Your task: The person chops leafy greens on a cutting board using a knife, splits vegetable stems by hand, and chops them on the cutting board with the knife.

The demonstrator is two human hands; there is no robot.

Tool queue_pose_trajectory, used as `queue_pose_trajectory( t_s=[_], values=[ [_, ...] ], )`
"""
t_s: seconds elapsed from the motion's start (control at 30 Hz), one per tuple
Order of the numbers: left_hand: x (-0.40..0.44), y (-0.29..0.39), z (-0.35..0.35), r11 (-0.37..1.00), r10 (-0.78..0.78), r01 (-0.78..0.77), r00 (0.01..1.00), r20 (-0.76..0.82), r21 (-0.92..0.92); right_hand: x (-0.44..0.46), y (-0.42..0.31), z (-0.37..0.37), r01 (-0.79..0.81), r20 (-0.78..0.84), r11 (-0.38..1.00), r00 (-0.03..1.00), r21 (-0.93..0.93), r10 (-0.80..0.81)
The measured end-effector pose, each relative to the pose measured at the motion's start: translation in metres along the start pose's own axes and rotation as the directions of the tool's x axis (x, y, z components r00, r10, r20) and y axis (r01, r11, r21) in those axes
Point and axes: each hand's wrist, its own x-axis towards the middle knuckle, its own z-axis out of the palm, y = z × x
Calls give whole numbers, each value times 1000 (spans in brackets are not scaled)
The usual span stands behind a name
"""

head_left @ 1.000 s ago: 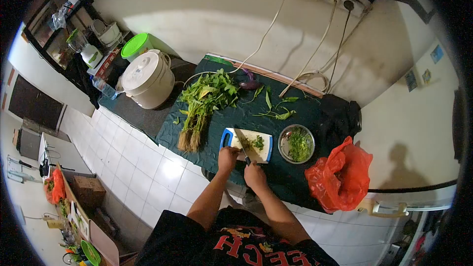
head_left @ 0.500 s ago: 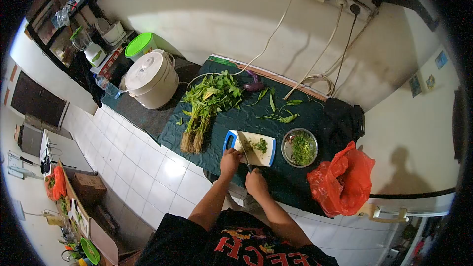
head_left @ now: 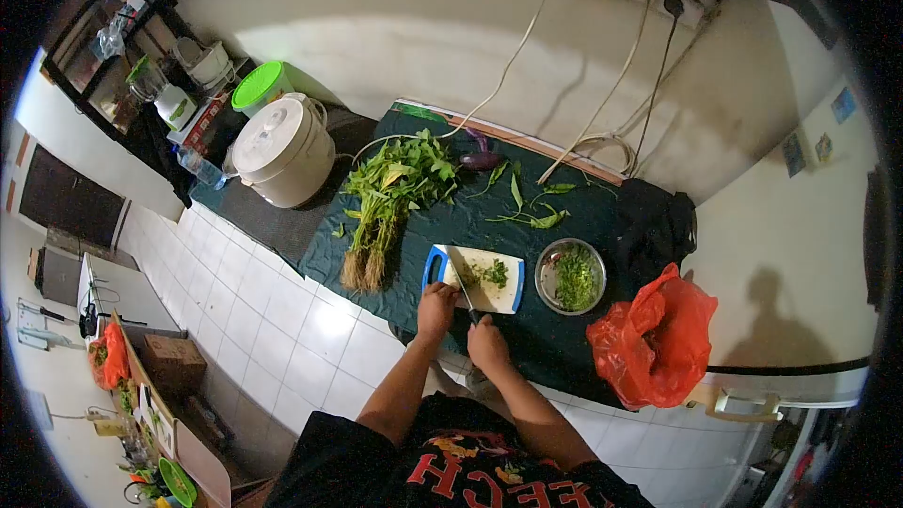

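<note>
My right hand [head_left: 487,343] is closed round the black handle of a knife [head_left: 461,282], whose blade lies slantwise over the left part of a white cutting board [head_left: 503,298] with blue ends. At the board's lower left edge, beside the blade, my left hand [head_left: 437,309] has its fingers pressed together; whatever they pinch is too small to name. Chopped greens [head_left: 494,272] lie on the board, right of the blade. To the right stands a metal bowl [head_left: 540,288] with more cut greens [head_left: 575,275] in it.
Leafy greens with roots [head_left: 400,176] lie left of the board. Behind it are an eggplant [head_left: 480,161] and loose leaves [head_left: 546,218]. A red plastic bag [head_left: 658,339] sits at the right, near a black cloth [head_left: 658,224]. A white rice cooker [head_left: 282,152] stands at the left.
The view has shifted slightly with my head. Both hands stay at the board's lower left, with the knife still in my right hand and only small shifts of the blade.
</note>
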Motion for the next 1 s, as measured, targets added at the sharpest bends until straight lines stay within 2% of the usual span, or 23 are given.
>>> queue_pose_trajectory(
  t_s=[0.13, 0.2, 0.23, 0.37, 0.43, 0.53, 0.57, 0.63, 0.7, 0.73, 0.8, 0.87, 0.93, 0.97, 1.0],
  values=[
    [3, -2, 1, 999, -39, 39, 998, 45, -12, 9, -8, -11, 14, 27, 998, 1000, -55, -12],
    [3, -3, 1, 998, -40, 38, 999, 37, 54, -3, -2, 1, 42, -7, 995, 999, -88, -43],
    [3, -2, 0, 998, -40, 38, 999, 36, 54, -8, 2, 8, -13, -32, 999, 999, -39, 12],
    [3, 0, 0, 998, -33, 32, 999, 8, 51, 4, 3, 10, -10, -38, 999, 999, -49, 8],
    [-1, 3, -1, 999, -22, 23, 1000, -3, 43, 12, -5, -2, 8, -13, 1000, 1000, -23, -9],
    [2, 3, -1, 996, -88, 88, 996, 11, 25, 5, 5, 14, 56, -60, 998, 996, -38, -58],
    [1, 0, 1, 996, -84, 84, 996, -1, 5, 4, 11, 27, -35, -51, 998, 998, -42, 33],
    [-4, 1, -2, 996, -86, 86, 996, -5, -18, 5, 12, 32, -22, -72, 998, 997, -62, 18],
    [-7, 2, -7, 987, 73, -75, 997, 18, 140, 8, 11, 28, 36, -118, 995, 992, -97, -47],
    [-11, 4, -12, 987, 71, -73, 997, 19, 142, 5, 10, 25, 36, -116, 995, 992, -96, -47],
    [-15, 3, -17, 953, 155, -157, 987, 27, 259, 7, 9, 17, -20, -60, 993, 998, -119, 13],
    [-17, -3, -17, 963, 135, -143, 990, 52, 228, 0, 19, 13, 22, -81, 998, 996, -55, -27],
    [-18, -1, -20, 973, 107, -122, 991, 86, 195, -12, 27, 2, -83, -71, 992, 995, -93, 77],
    [-15, 1, -18, 976, 106, -125, 988, 114, 178, -11, 38, 8, -82, -147, 986, 987, -146, 60],
    [-13, 1, -15, 979, 108, -130, 984, 139, 160, -12, 40, 0, -81, -148, 986, 987, -145, 59]
  ],
)
